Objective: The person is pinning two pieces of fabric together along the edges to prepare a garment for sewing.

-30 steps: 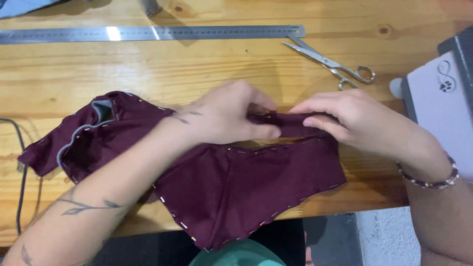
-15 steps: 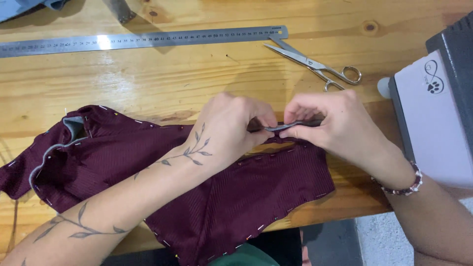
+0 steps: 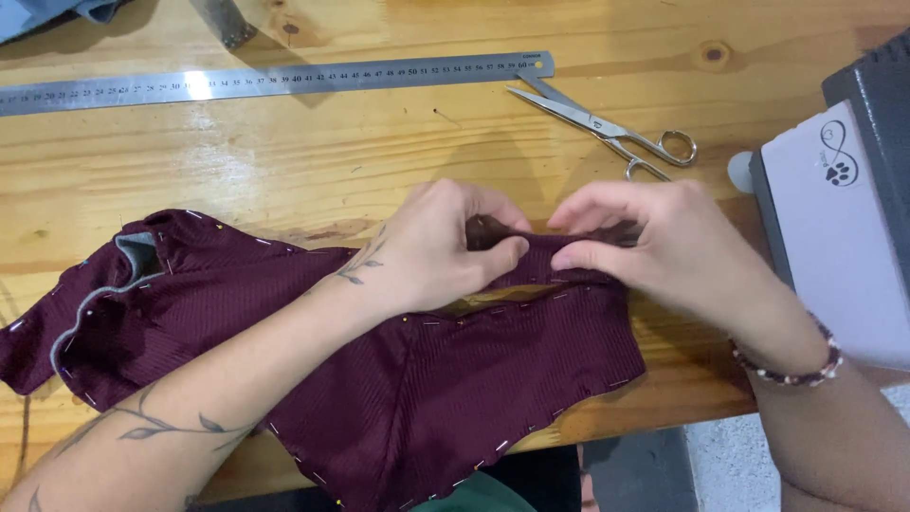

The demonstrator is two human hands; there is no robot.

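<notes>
A dark maroon ribbed fabric piece [image 3: 445,389] lies on the wooden table [image 3: 284,161], with pins along its edges and a grey lining showing at its left end. My left hand [image 3: 445,248] pinches the fabric's upper edge near the middle. My right hand [image 3: 654,248] grips the same folded edge just to the right, fingertips close to the left hand's.
A long metal ruler [image 3: 275,83] lies across the far side of the table. Metal scissors [image 3: 607,128] rest to its right. A white and dark sewing machine [image 3: 844,228] stands at the right edge. Blue-grey cloth [image 3: 57,11] sits at the top left corner.
Both hands stayed on the fabric's upper edge, shifting their pinch slightly along the fold. The view has shifted a little.
</notes>
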